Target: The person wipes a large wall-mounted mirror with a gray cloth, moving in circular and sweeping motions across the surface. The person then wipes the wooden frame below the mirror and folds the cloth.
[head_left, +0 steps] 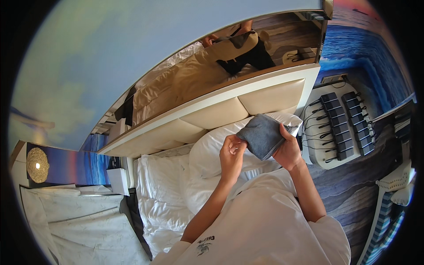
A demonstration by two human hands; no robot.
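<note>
A folded dark grey cloth (263, 137) is held up in front of me, above the white pillows. My right hand (288, 148) grips its right edge, thumb on the near face and the other fingers behind. At the cloth's left corner, my left hand (233, 152) pinches the fabric between thumb and fingertips. Behind and below the cloth lie a plump white pillow (207, 157) and white bedding (163, 212).
A padded cream headboard (212, 114) runs behind the pillows, with a mirror strip (185, 79) above it. To the right, a white table (318, 154) carries two rows of black devices (340, 126) with cables. A round woven lamp (37, 164) glows at the far left.
</note>
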